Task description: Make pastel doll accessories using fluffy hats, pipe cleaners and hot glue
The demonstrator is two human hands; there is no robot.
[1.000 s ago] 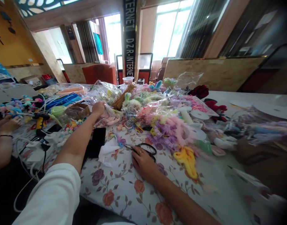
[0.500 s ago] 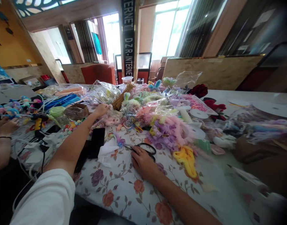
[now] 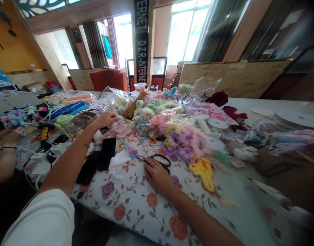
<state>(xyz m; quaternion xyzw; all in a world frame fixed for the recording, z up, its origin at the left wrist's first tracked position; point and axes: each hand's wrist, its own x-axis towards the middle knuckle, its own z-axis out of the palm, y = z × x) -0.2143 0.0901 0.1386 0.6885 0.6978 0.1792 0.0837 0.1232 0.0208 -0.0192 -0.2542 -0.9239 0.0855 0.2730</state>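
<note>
My left hand (image 3: 108, 119) reaches into the craft pile, its fingers drawn together at the edge of some pink material and clear plastic (image 3: 120, 119). What lies in its fingertips is too small to make out. My right hand (image 3: 158, 176) rests palm down on the flowered tablecloth with its fingers over black-handled scissors (image 3: 162, 157), whose blades point left. By the blade tips lies a small purple-and-blue fuzzy piece (image 3: 132, 151), next to a crumpled white tissue (image 3: 118, 163). Yellow fuzzy stems (image 3: 203, 172) lie right of my right hand.
Two dark phones (image 3: 108, 153) lie beneath my left forearm. Purple and pink fluffy trim (image 3: 182, 141), a bundle of brown stems (image 3: 135, 104) and plastic bags fill the middle. A co-worker's hand (image 3: 13, 136) is at the left, near a yellow-black tool (image 3: 44, 135) and white cables. A glue gun-like white object (image 3: 271, 194) sits right.
My left hand has drawn slightly back and left, its forearm shifting left and uncovering more of the phones. My right hand stays on the scissors. The view has shifted slightly.
</note>
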